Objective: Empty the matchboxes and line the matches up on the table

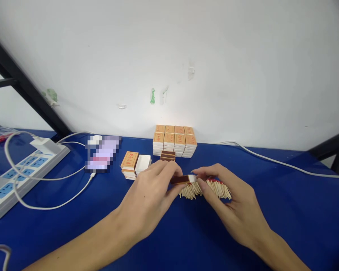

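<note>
My left hand [151, 197] pinches a small matchbox [183, 179] with a brown side strip. The box's white inner tray sticks out at its right end. At that end, the thumb and fingers of my right hand [230, 205] are closed round the tray. Below and behind the hands lies a pile of loose matches [219, 188] with red heads, partly hidden. Brown-sided box sleeves [168, 155] stand just behind my left hand. Left of them are a stack of white trays [143, 163] and a stack of orange-labelled boxes [130, 160].
Stacked matchboxes [174, 140] stand in rows against the white wall [243, 75]. A charging phone [103, 154] and a white power strip [25, 173] with looping cables are on the left of the blue table [169, 241]. Another cable [271, 160] runs along the right back.
</note>
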`<move>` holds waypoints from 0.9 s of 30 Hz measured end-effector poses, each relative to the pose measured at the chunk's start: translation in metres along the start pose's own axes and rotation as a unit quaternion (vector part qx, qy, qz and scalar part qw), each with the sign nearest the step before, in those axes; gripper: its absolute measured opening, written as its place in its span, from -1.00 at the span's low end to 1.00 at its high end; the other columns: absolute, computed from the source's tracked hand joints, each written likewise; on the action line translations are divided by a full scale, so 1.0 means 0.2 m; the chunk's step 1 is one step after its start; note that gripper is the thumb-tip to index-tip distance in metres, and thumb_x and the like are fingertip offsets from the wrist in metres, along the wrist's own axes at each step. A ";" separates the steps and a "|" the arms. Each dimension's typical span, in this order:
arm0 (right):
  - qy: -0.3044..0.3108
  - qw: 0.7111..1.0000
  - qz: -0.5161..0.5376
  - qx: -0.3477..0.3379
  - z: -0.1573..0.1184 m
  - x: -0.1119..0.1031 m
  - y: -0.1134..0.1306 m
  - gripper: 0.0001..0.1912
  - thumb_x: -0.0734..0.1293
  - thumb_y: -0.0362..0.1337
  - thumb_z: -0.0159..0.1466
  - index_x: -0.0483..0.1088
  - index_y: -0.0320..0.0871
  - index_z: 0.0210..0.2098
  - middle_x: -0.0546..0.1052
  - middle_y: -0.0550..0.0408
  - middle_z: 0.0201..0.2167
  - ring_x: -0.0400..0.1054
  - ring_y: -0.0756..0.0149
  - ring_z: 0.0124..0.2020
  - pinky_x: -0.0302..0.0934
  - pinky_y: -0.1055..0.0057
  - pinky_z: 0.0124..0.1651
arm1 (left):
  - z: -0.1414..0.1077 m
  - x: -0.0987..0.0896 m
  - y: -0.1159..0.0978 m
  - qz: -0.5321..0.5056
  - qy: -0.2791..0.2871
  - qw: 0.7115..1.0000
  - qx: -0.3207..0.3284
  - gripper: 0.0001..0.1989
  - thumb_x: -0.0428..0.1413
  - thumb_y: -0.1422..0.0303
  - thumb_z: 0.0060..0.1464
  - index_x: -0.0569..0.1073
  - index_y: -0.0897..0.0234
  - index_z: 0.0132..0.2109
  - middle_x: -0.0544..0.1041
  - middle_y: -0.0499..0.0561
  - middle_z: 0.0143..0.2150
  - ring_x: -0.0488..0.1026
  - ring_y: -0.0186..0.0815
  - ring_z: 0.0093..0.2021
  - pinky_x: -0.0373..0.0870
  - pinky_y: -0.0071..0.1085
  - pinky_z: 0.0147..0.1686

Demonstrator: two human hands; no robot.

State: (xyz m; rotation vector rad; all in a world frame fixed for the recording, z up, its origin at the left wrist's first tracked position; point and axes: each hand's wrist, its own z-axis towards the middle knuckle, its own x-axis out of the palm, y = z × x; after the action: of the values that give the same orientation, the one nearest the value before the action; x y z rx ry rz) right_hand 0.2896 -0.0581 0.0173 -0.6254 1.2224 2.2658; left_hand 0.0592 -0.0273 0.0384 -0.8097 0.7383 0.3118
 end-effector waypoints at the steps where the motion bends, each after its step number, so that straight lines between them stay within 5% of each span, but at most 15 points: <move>1: 0.011 1.000 0.018 0.006 0.00 0.01 0.01 -0.83 0.34 -0.26 0.55 0.51 0.04 0.09 0.63 0.13 -0.09 0.55 0.23 -0.10 0.40 0.28 -0.03 | -0.01 0.02 0.00 -0.072 -0.010 0.997 -0.027 -0.89 0.30 0.41 0.39 0.51 0.18 -0.04 0.64 -0.08 -0.12 0.62 -0.28 -0.15 0.55 -0.34 -0.13; 7: 0.028 0.991 0.113 0.060 -0.02 0.03 0.03 -0.84 0.38 -0.18 0.55 0.52 0.08 0.10 0.64 0.16 -0.06 0.55 0.27 -0.12 0.43 0.34 -0.04 | -0.04 0.08 0.02 -0.364 0.017 0.924 -0.113 -0.65 0.32 0.33 0.40 0.53 0.09 0.27 0.72 -0.06 -0.10 0.73 -0.25 -0.11 0.64 -0.29 0.02; 12: 0.039 0.984 0.153 0.079 -0.06 0.03 0.05 -0.79 0.40 -0.17 0.55 0.50 0.17 0.15 0.63 0.20 -0.06 0.52 0.28 -0.07 0.44 0.36 0.01 | -0.10 0.09 0.01 -0.466 0.025 0.867 -0.177 -0.79 0.33 0.28 0.41 0.60 0.10 0.13 0.73 -0.03 -0.10 0.73 -0.28 -0.12 0.63 -0.37 -0.02; 18: 0.076 0.980 0.166 0.076 -0.07 0.03 0.07 -0.66 0.40 -0.19 0.54 0.41 0.23 0.27 0.63 0.18 -0.01 0.54 0.27 -0.04 0.46 0.32 0.08 | -0.10 0.08 0.01 -0.521 -0.004 0.823 -0.228 -0.80 0.39 0.29 0.33 0.61 0.11 0.05 0.70 -0.06 -0.14 0.70 -0.31 -0.19 0.68 -0.36 -0.07; 27: 0.117 0.962 0.212 0.126 -0.06 0.04 0.09 -0.61 0.36 -0.13 0.56 0.33 0.19 0.34 0.61 0.10 -0.02 0.55 0.22 -0.03 0.53 0.23 0.07 | -0.10 0.08 0.01 -0.532 -0.026 0.800 -0.277 -0.77 0.44 0.27 0.26 0.56 0.18 -0.08 0.72 -0.04 -0.20 0.68 -0.34 -0.26 0.62 -0.46 -0.19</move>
State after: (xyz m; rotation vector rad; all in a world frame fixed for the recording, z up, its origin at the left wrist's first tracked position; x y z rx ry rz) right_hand 0.2749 -0.0752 0.0173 -0.5884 1.8805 2.3558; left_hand 0.0607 -0.0408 0.0165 -1.6366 0.0283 -0.5055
